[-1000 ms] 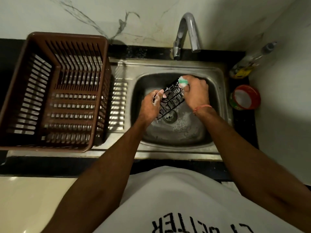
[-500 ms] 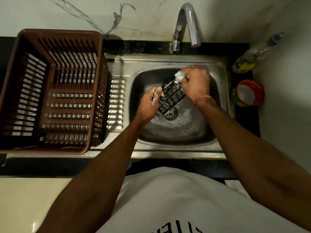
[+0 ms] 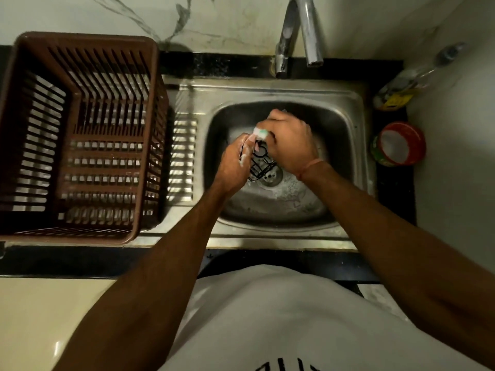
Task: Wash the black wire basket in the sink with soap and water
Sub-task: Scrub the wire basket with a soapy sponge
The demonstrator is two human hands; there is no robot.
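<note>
A large brown plastic crate (image 3: 77,137) stands on the drainboard, well to the left of the left hand (image 3: 235,164). The steel sink (image 3: 345,108) lies under both hands, its tap (image 3: 300,33) beyond them. A red tub (image 3: 399,143) sits to the right of the right hand (image 3: 289,140). The black wire basket (image 3: 261,166) is held between the 2 hands over the drain; the soapy left hand grips its left edge. The right hand clenches a green-and-white sponge (image 3: 260,133) at the basket's top.
</note>
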